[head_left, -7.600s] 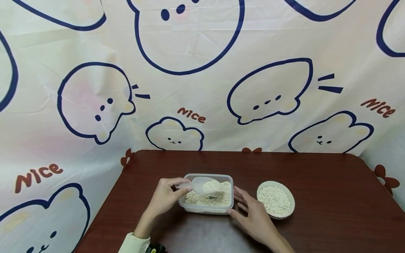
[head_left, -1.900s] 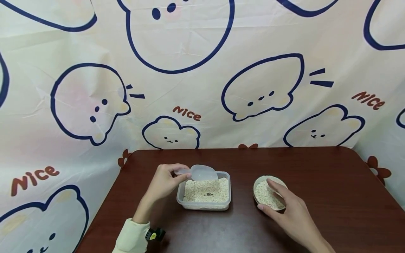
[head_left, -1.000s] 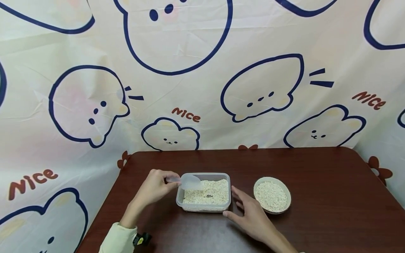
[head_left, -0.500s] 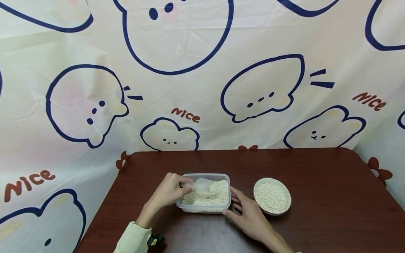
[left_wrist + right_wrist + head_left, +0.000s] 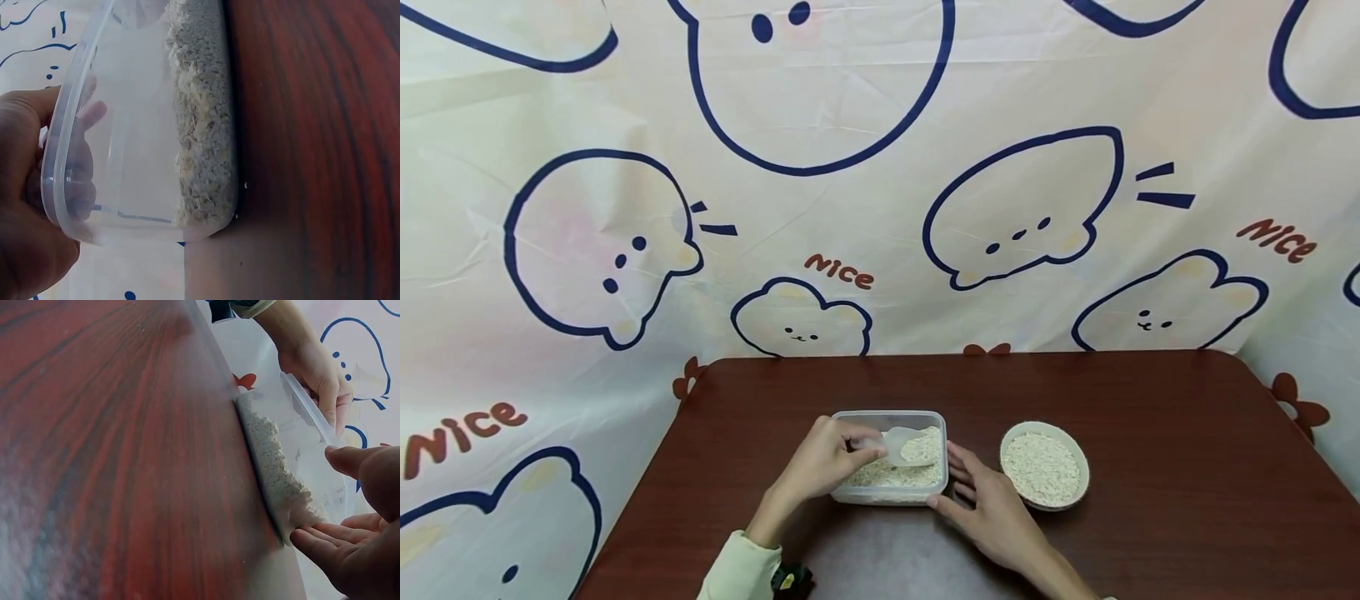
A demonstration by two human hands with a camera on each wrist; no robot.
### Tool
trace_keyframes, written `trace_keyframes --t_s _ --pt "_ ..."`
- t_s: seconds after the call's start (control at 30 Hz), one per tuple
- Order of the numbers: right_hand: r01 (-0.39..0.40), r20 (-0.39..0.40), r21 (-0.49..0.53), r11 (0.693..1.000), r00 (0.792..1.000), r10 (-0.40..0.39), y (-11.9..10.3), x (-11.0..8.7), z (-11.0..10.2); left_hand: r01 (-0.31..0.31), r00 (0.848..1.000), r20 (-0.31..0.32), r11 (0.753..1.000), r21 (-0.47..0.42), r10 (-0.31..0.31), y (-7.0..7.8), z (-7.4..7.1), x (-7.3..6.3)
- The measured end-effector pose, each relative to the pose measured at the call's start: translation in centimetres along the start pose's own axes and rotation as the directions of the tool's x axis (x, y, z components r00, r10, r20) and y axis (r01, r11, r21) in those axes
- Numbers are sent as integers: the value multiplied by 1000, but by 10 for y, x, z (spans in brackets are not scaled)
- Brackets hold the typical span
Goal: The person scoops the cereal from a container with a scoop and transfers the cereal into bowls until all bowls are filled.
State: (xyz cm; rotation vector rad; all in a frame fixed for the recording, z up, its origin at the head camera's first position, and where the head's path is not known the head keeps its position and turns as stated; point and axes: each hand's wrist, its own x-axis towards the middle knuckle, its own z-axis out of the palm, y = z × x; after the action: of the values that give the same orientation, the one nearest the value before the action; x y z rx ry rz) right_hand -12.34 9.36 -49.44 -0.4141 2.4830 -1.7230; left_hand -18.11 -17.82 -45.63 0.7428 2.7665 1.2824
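My left hand [image 5: 826,460] pinches the handle of a translucent plastic scoop [image 5: 895,440], whose bowl holds oats inside a clear rectangular container [image 5: 887,498]. Rolled oats [image 5: 880,477] fill the container's lower part. In the left wrist view, the left hand [image 5: 31,206] is beyond the container's clear wall [image 5: 137,144], and the scoop is barely made out through it. At the container's right end is my right hand [image 5: 992,510]; in the right wrist view its straight fingers [image 5: 340,540] touch the low wall, with the thumb by the rim.
A round bowl [image 5: 1006,439] heaped with oats stands on the table, just right of my right hand. The dark red-brown wooden table [image 5: 1187,467] reaches back to a printed curtain [image 5: 895,217]. A few oat crumbs lie beside the container.
Since 1.9 seconds ago, my right hand has moved from over the bowl to the container's right end. The left hand has lowered the scoop into the oats and pushed it rightward, gathering oats.
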Motion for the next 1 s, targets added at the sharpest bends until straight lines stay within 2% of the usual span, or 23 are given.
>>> trace_keyframes --t_s 0.23,0.4,0.5,0.77,1.0 --pt "-16 5 -1 1000 1000 16 -2 -2 0 -13 998 -62 999 -42 10 -2 -8 -8" --pt "-53 -15 -12 999 998 53 -4 -5 -5 25 994 -105 995 -98 -35 -4 -16 -14" --pt "-58 -34 -21 998 998 57 -6 -6 -8 25 990 -139 993 -111 -40 -6 -19 -17" --pt "-42 -33 -49 998 999 40 -14 -10 -14 -4 977 -211 992 -129 -24 -11 -29 -24" --pt "5 -49 -66 998 999 -8 -20 -16 -23 -23 973 -230 989 -144 -11 -4 -33 -22"
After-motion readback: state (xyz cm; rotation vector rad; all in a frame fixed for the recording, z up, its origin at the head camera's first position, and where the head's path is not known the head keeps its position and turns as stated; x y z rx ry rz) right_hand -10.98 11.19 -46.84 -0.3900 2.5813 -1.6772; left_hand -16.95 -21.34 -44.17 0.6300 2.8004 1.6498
